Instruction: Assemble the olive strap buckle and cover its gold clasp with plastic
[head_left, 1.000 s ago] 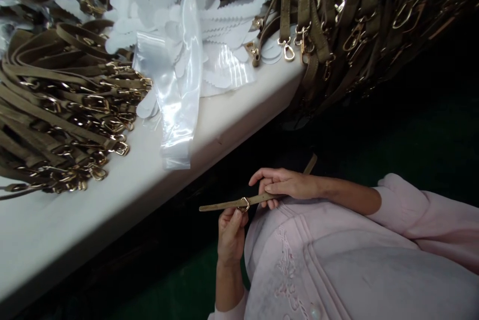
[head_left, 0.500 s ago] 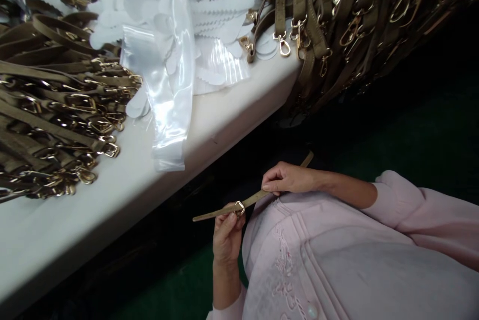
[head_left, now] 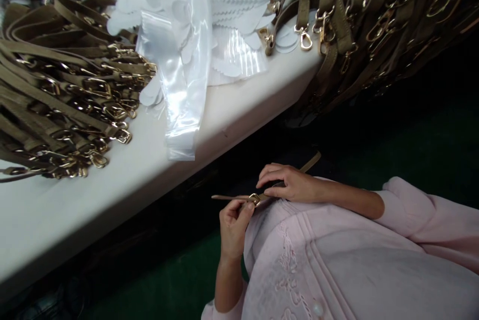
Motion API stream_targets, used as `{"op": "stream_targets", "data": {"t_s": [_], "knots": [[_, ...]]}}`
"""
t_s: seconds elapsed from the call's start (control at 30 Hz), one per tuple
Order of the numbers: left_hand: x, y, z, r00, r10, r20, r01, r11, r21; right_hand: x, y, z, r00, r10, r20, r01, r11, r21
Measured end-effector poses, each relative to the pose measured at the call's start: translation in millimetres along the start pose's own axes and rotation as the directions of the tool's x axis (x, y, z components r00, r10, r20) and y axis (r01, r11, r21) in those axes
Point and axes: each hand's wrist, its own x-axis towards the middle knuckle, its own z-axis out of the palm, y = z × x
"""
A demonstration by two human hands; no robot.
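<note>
My left hand [head_left: 234, 217] pinches a narrow olive-brown strap [head_left: 230, 197] at its gold buckle [head_left: 255, 200], thumb in front. One strap end points left past the fingers. The strap continues right, passes behind my right hand [head_left: 286, 182], and its other end shows beyond the wrist. The right hand's fingers are spread, with a gap between thumb and forefinger; its thumb is close beside the buckle. Part of the strap is covered by this hand. Both hands are in front of the pink top [head_left: 318, 250], below the table edge.
A white table [head_left: 123, 175] crosses the upper left. On it lie a pile of olive straps with gold buckles [head_left: 63, 105], clear plastic sleeves [head_left: 185, 125] and white cut pieces [head_left: 149, 93]. More straps with gold clasps [head_left: 344, 35] hang over the table's far right edge.
My right hand has loosened its pinch on the strap and spread its fingers. The left hand and buckle have moved right and slightly up, closer to it. The whole view has shifted slightly.
</note>
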Motion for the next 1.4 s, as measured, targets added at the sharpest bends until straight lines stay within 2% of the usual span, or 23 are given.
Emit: {"op": "stream_targets", "data": {"t_s": [0.1, 0.23, 0.37, 0.43, 0.53, 0.6, 0.67, 0.73, 0.97, 1.07, 1.2, 1.23, 1.3, 1.4], "knots": [[-1.7, 6.4, 5.5, 0.995, 0.074, -0.062, -0.059, 0.974, 0.217, -4.3, -15.0, 0.9, 0.997, -0.069, -0.036, 0.068, 0.997, -0.026], [-2.9, 11.0, 14.2, 0.971, 0.239, 0.003, -0.211, 0.854, 0.475, -10.1, -31.3, 6.3, 0.999, -0.034, -0.003, 0.034, 0.999, 0.006], [-3.1, 8.6, 22.2, 0.948, 0.312, 0.058, -0.278, 0.732, 0.622, -8.6, -27.6, 12.9, 0.989, -0.012, -0.146, 0.002, 0.998, -0.069], [-2.5, 7.7, 25.0, 0.954, 0.297, 0.037, -0.259, 0.76, 0.596, -5.4, -20.1, 13.1, 0.972, 0.111, -0.205, -0.1, 0.993, 0.063], [-1.5, 9.3, 27.2, 0.981, 0.191, -0.02, -0.16, 0.87, 0.467, -2.0, -10.4, 10.0, 0.932, 0.342, -0.122, -0.268, 0.874, 0.406], [-1.2, 10.8, 27.6, 0.993, 0.112, -0.048, -0.084, 0.913, 0.398, -1.9, -7.6, 7.5, 0.908, 0.415, -0.059, -0.321, 0.778, 0.54], [-1.3, 10.9, 27.3, 0.997, 0.051, -0.062, -0.027, 0.938, 0.347, -3.0, -7.5, 5.8, 0.893, 0.448, -0.035, -0.343, 0.73, 0.592], [-1.6, 9.5, 26.6, 0.998, 0.01, -0.067, 0.011, 0.952, 0.307, -4.2, -8.3, 5.3, 0.896, 0.442, -0.032, -0.338, 0.729, 0.596], [1.1, 2.7, 27.0, 0.99, 0.017, -0.141, 0.023, 0.959, 0.281, -3.7, -8.6, 10.4, 0.953, 0.279, -0.117, -0.202, 0.875, 0.44], [3.0, 1.2, 30.3, 0.982, 0.05, -0.182, 0.008, 0.952, 0.307, -4.1, -11.5, 13.4, 0.962, 0.209, -0.177, -0.132, 0.92, 0.369], [3.6, -2.5, 35.9, 0.959, 0.163, -0.233, -0.049, 0.901, 0.431, -4.8, -15.4, 16.8, 0.946, 0.064, -0.317, -0.024, 0.991, 0.128], [3.5, -3.8, 37.0, 0.954, 0.19, -0.232, -0.063, 0.884, 0.463, -4.7, -15.0, 17.1, 0.938, 0.079, -0.337, -0.039, 0.992, 0.122], [3.3, -6.3, 38.5, 0.947, 0.224, -0.23, -0.082, 0.861, 0.501, -3.9, -12.6, 16.1, 0.92, 0.216, -0.327, -0.139, 0.96, 0.244], [3.9, -7.5, 38.8, 0.942, 0.238, -0.238, -0.087, 0.856, 0.51, -2.3, -9.8, 10.4, 0.883, 0.433, -0.179, -0.288, 0.803, 0.522]]}}
